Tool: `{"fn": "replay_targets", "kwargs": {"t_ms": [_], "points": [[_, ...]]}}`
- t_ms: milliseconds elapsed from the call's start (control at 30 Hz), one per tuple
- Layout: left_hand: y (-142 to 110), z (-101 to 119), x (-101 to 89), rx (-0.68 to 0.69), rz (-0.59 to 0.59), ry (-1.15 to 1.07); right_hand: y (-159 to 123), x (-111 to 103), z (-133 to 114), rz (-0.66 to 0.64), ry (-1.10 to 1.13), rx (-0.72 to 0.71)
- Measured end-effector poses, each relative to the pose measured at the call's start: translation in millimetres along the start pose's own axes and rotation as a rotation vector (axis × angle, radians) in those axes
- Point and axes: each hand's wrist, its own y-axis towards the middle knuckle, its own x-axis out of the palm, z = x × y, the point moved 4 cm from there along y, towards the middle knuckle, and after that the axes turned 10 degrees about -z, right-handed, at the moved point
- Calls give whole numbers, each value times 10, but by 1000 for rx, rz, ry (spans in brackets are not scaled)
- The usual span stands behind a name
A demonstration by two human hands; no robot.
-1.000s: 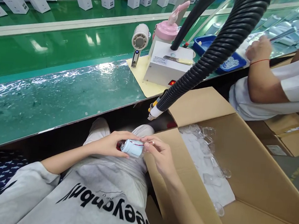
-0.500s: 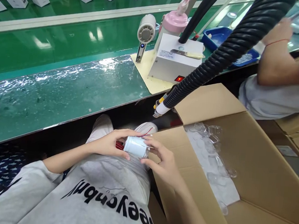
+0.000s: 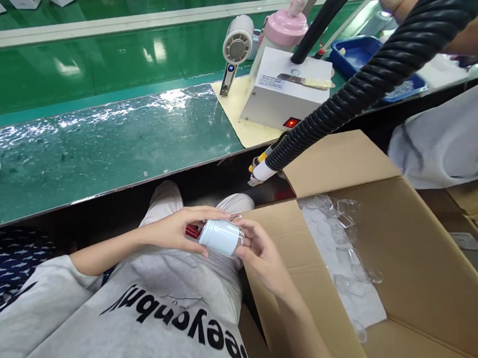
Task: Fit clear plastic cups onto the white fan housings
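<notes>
One blue cylinder, up above the lap, long axis running left to right, nearly level, clear end pointing right and dipping slightly; the left hand, half open, cups its left end, the right hand, thumb and fingers parted, grips the clear end; beyond, one fan, one knife, one pink-topped bottle

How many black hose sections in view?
2: thick ribbed hose slanting down from top right; thinner hose rising from the white machine. Whether they join above the frame isn't visible. Others may be hidden.
</notes>
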Motion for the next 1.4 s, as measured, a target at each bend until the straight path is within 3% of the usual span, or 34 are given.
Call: {"fn": "replay_targets", "kwargs": {"t_ms": [600,933,1067,1167,1300,1400], "points": [[-59,-16,33,27,-9,-62,80,165,98,-78,255,256],[-79,-2,44,48,-3,6,87,261,215,-248,435,463],[-70,46,62,17,27,22,60,304,260,-308,408,485],[-70,71,76,-81,65,-91,42,265,238,-205,263,325],[-92,89,101,-199,106,-304,-25,104,51,21,-229,-191],[-112,77,112,-275,106,-359,-99,82,-46,-6,-642,-477]]}}
